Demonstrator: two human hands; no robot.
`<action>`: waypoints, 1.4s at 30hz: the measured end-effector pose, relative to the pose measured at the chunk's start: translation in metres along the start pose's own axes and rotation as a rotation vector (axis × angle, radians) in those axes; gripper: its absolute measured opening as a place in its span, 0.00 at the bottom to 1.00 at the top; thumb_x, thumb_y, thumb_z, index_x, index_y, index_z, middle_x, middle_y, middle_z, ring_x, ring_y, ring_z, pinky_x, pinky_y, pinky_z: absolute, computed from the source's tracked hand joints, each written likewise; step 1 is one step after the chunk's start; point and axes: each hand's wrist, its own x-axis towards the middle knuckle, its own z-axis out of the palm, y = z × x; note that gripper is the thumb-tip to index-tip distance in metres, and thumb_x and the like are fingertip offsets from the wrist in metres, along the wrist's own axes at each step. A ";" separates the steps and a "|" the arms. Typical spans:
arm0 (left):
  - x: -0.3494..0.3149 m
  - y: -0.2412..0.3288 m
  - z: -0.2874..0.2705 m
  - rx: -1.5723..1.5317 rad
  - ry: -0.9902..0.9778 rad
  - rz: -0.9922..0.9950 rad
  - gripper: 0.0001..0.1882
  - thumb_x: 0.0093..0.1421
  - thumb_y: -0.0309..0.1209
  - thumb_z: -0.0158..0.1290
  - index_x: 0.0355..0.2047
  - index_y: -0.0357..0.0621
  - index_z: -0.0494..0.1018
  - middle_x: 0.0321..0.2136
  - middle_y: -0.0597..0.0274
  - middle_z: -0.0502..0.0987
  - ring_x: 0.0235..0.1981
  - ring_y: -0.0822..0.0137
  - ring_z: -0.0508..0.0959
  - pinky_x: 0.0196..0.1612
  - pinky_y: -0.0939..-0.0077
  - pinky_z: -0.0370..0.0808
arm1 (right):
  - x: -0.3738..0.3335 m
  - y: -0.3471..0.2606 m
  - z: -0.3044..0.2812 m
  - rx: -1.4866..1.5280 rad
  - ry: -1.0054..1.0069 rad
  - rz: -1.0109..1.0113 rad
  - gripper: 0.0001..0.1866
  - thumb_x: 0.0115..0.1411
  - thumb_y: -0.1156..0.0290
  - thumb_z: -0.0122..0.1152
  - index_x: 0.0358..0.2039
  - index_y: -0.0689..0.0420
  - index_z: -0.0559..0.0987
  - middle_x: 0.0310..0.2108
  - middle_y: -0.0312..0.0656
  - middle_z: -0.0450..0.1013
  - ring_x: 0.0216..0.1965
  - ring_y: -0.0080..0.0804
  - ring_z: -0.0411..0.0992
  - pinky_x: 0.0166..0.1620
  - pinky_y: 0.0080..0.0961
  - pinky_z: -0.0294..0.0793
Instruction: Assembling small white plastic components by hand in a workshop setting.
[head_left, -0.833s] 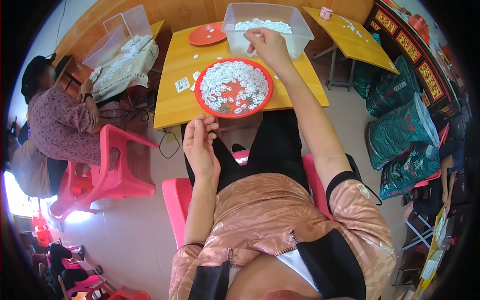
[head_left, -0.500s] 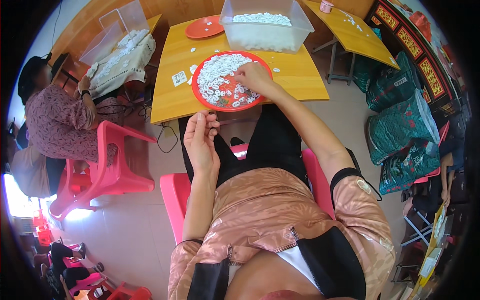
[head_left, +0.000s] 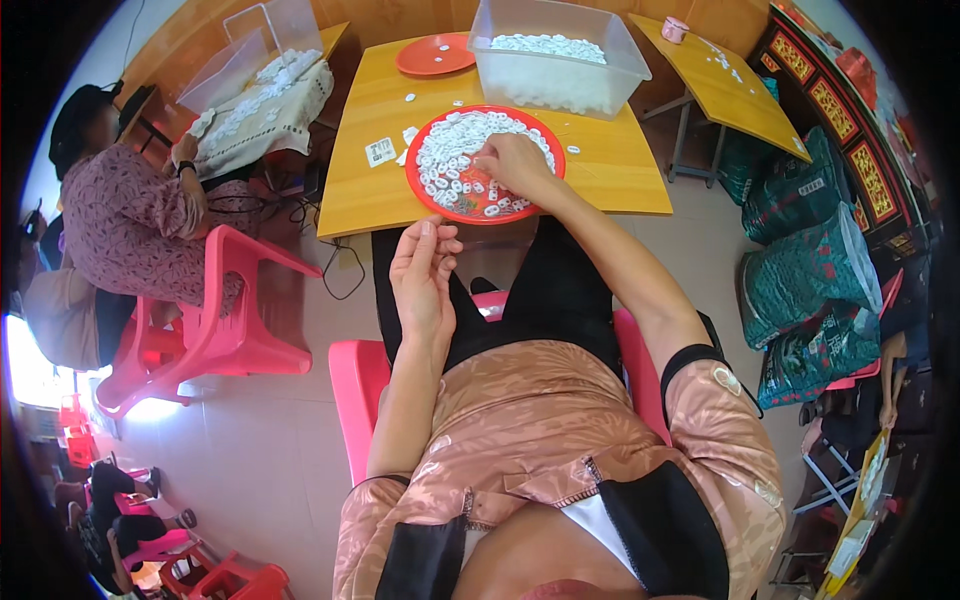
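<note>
On the wooden table point(head_left: 360, 205) in front of me rests a round red tray point(head_left: 413, 172), heaped with small white oval plastic pieces point(head_left: 452, 143). Several pieces lie loose over its patterned bottom. My right hand point(head_left: 520, 165) reaches over the tray from the right, its fingers bent down and drawn together among the pieces; what they hold, if anything, is hidden. Just in front of the table's near edge, over my lap, my left hand point(head_left: 425, 275) is turned palm up. Its thumb presses against the curled fingers, and anything between them is too small to make out.
Behind the tray stands a clear plastic bin point(head_left: 560, 95) of white pieces, beside an orange-red plate point(head_left: 420, 57). A printed card point(head_left: 380, 152) lies left of the tray. At left a person sits by a pink chair point(head_left: 235, 310); green sacks point(head_left: 810, 270) stand at right.
The whole view has shifted slightly, so the table and tray sit farther right. My right hand stays over the tray, and my left hand keeps its curled pose.
</note>
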 end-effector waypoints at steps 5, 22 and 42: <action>0.002 -0.003 -0.004 0.024 -0.092 -0.237 0.18 0.75 0.40 0.52 0.55 0.40 0.76 0.40 0.63 0.83 0.35 0.75 0.82 0.35 0.83 0.75 | -0.079 -0.069 -0.056 0.360 0.171 -0.497 0.06 0.62 0.70 0.66 0.34 0.59 0.81 0.31 0.45 0.77 0.34 0.48 0.78 0.37 0.40 0.77; 0.004 -0.014 -0.008 -0.017 -0.147 -0.324 0.17 0.69 0.26 0.59 0.56 0.36 0.77 0.41 0.60 0.84 0.41 0.71 0.84 0.43 0.82 0.81 | -0.117 -0.053 -0.070 0.144 0.224 -0.777 0.10 0.56 0.74 0.73 0.39 0.57 0.84 0.34 0.41 0.79 0.35 0.39 0.79 0.37 0.33 0.78; 0.010 -0.015 -0.004 -0.124 -0.119 -0.378 0.21 0.67 0.23 0.59 0.60 0.36 0.74 0.46 0.58 0.84 0.45 0.69 0.84 0.42 0.84 0.81 | 0.039 0.042 0.017 -0.133 0.023 0.007 0.08 0.55 0.66 0.72 0.29 0.57 0.88 0.31 0.52 0.82 0.36 0.51 0.82 0.41 0.46 0.80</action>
